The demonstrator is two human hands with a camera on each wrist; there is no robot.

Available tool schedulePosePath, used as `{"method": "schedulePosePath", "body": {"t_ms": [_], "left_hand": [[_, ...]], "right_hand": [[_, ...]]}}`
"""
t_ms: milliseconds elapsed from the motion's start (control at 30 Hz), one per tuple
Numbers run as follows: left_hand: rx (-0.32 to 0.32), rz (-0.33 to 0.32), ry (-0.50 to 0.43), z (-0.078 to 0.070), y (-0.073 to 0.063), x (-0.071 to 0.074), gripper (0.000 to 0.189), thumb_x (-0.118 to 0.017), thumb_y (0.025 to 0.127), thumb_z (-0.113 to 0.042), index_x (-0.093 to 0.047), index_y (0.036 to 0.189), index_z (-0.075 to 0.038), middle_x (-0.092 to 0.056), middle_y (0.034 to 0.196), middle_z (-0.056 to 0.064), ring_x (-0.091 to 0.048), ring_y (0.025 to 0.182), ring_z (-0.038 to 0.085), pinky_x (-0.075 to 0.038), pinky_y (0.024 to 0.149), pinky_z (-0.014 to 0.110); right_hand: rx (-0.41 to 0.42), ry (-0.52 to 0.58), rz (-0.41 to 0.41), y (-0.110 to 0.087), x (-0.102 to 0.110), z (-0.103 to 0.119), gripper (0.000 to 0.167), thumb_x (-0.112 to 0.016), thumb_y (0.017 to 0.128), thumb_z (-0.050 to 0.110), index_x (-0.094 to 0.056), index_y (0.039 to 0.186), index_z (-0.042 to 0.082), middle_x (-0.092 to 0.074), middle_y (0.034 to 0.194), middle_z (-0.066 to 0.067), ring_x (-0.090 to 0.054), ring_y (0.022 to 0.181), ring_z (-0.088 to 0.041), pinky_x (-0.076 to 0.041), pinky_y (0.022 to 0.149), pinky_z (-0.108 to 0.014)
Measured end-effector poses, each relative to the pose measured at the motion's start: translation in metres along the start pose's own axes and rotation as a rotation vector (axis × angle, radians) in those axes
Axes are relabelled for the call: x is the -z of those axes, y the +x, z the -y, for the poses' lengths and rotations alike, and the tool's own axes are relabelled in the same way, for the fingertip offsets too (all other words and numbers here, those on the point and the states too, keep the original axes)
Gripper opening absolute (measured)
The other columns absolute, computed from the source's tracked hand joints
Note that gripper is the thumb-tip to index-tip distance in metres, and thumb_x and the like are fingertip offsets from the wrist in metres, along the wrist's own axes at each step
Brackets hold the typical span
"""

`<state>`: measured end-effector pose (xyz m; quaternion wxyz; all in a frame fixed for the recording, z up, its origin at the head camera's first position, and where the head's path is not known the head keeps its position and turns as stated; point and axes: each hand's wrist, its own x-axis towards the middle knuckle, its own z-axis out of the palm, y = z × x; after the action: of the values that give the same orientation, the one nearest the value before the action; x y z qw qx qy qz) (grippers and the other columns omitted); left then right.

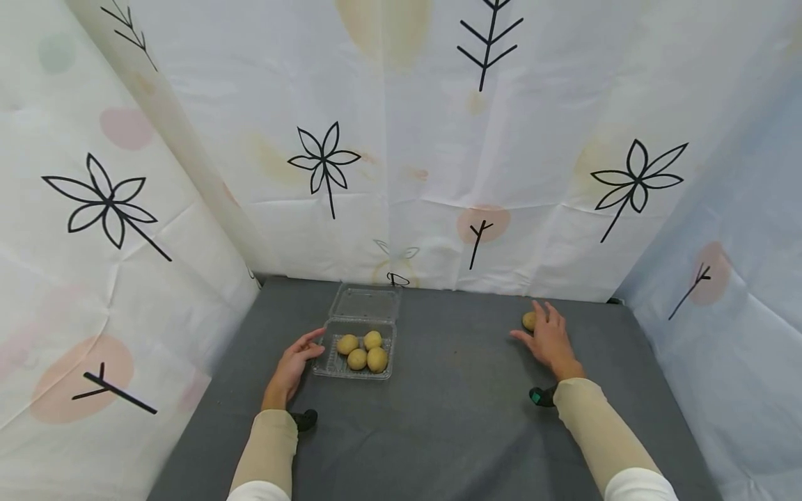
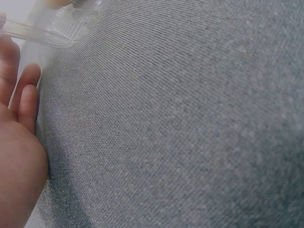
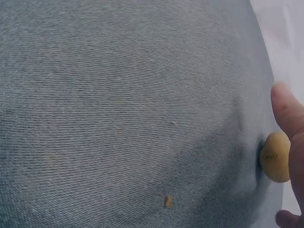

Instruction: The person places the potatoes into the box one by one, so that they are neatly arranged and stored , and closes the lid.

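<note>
A clear plastic clamshell box [image 1: 319, 371] lies on the left of the table with its lid [image 1: 365, 303] folded back. Several small potatoes [image 1: 357, 359] sit inside it. At the box's left edge is my left hand [image 1: 291, 367], fingers extended and touching or nearly touching the rim; the left wrist view shows the fingers [image 2: 28, 102] close to the plastic wall. Far to the right, a single potato [image 1: 529, 321] rests on the cloth. My right hand [image 1: 548, 341] reaches over it, thumb spread from the fingers. In the right wrist view the potato [image 3: 275, 157] is partly hidden behind that hand.
Dark grey cloth covers the table [image 1: 451, 417]. Patterned white curtains [image 1: 426, 160] enclose its back and both sides. A tiny brownish crumb [image 3: 168, 201] lies on the cloth near the right hand.
</note>
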<state>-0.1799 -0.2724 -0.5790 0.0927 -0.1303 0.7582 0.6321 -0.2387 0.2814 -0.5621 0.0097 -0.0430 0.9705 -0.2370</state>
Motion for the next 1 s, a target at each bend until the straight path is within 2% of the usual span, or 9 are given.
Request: {"method": "schedulePosePath", "body": {"t_ms": [133, 200, 333, 500, 700, 867, 1000], "left_hand": [[-0.004, -0.009, 0.006, 0.015, 0.011, 0.002, 0.049, -0.06, 0.104, -0.021, -0.051, 0.151, -0.019, -0.059, 0.101, -0.004, -0.051, 0.112, 0.019, -0.03, 0.116, 0.047], [-0.013, -0.012, 0.014, 0.018, 0.012, 0.002, 0.049, -0.061, 0.103, -0.023, -0.052, 0.151, -0.02, -0.06, 0.101, -0.004, -0.051, 0.112, 0.019, -0.031, 0.115, 0.046], [-0.024, -0.019, 0.02, 0.018, 0.011, 0.002, 0.048, -0.062, 0.102, -0.025, -0.053, 0.15, -0.021, -0.059, 0.101, -0.005, -0.052, 0.111, 0.019, -0.033, 0.113, 0.044], [-0.026, -0.025, 0.008, 0.018, 0.011, 0.002, 0.047, -0.062, 0.102, -0.023, -0.054, 0.149, -0.022, -0.059, 0.101, -0.004, -0.052, 0.11, 0.019, -0.032, 0.112, 0.041], [-0.022, -0.017, 0.013, 0.017, 0.01, 0.001, 0.047, -0.061, 0.103, -0.024, -0.053, 0.149, -0.022, -0.059, 0.103, -0.002, -0.051, 0.115, 0.023, -0.031, 0.115, 0.044], [-0.025, -0.019, 0.016, 0.017, 0.01, 0.001, 0.047, -0.062, 0.102, -0.025, -0.053, 0.149, -0.022, -0.059, 0.103, -0.002, -0.051, 0.115, 0.024, -0.031, 0.115, 0.045], [-0.029, -0.021, 0.012, 0.018, 0.011, 0.001, 0.048, -0.062, 0.103, -0.025, -0.053, 0.149, -0.022, -0.058, 0.104, -0.002, -0.051, 0.114, 0.022, -0.031, 0.115, 0.044]], "right_hand": [[-0.026, 0.016, -0.013, 0.001, 0.0, -0.004, 0.091, -0.067, 0.098, 0.042, -0.018, 0.159, -0.006, -0.012, 0.159, -0.04, -0.018, 0.142, -0.061, -0.025, 0.112, -0.072], [-0.038, 0.025, -0.018, 0.002, 0.0, -0.005, 0.089, -0.066, 0.099, 0.04, -0.018, 0.159, -0.006, -0.014, 0.158, -0.04, -0.019, 0.14, -0.061, -0.026, 0.111, -0.072], [-0.051, 0.072, -0.036, 0.002, 0.001, -0.003, 0.084, -0.064, 0.102, 0.035, -0.018, 0.158, -0.007, -0.018, 0.156, -0.041, -0.022, 0.137, -0.061, -0.028, 0.109, -0.071], [-0.057, 0.12, -0.074, 0.003, 0.0, 0.0, 0.083, -0.06, 0.102, 0.041, -0.021, 0.156, -0.009, -0.025, 0.15, -0.042, -0.027, 0.133, -0.061, -0.028, 0.108, -0.07], [-0.126, 0.159, -0.033, 0.01, -0.004, -0.001, 0.078, -0.061, 0.103, 0.027, -0.018, 0.158, -0.009, -0.023, 0.155, -0.042, -0.023, 0.141, -0.059, -0.021, 0.117, -0.068], [-0.185, 0.154, -0.022, 0.014, -0.006, -0.002, 0.079, -0.061, 0.103, 0.027, -0.018, 0.158, -0.01, -0.026, 0.154, -0.041, -0.026, 0.143, -0.055, -0.021, 0.118, -0.065], [-0.192, 0.156, -0.018, 0.015, -0.007, -0.004, 0.078, -0.06, 0.104, 0.026, -0.017, 0.158, -0.011, -0.027, 0.153, -0.041, -0.027, 0.143, -0.054, -0.017, 0.12, -0.065]]}}
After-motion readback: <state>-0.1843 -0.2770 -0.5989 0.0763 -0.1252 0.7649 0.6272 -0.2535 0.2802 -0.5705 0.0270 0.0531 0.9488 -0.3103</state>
